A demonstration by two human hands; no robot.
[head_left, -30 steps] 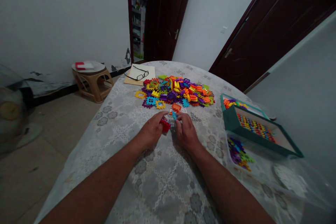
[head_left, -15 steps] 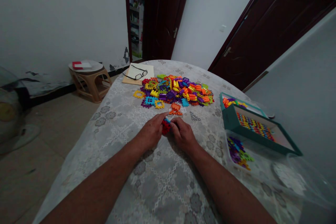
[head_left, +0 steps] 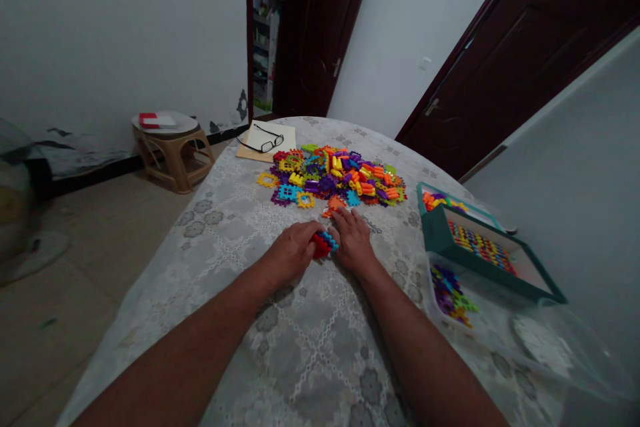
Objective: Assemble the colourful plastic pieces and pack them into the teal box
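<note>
My left hand (head_left: 295, 247) is closed around a small assembly of red and blue toothed building pieces (head_left: 323, 245), low over the table's middle. To the right of it, my right hand (head_left: 353, 237) reaches forward with its fingers stretched out and apart. Its fingertips are at the orange toothed pieces (head_left: 336, 203), partly covering them; whether they grip one I cannot tell. Just beyond lies a large heap of colourful plastic building pieces (head_left: 345, 177), in purple, yellow, orange, blue, green and red.
Black-framed glasses (head_left: 267, 145) rest on a paper pad (head_left: 287, 135) at the far left of the table (head_left: 210, 280). On the right stand a green box (head_left: 530, 285) with coloured beads and a clear plastic tub (head_left: 431, 293) holding more pieces. A stool (head_left: 175, 160) stands left.
My right hand has let go of the red and blue assembly and moved forward to the orange pieces, its fingers opening out. My left hand keeps the assembly, now turned to show more blue.
</note>
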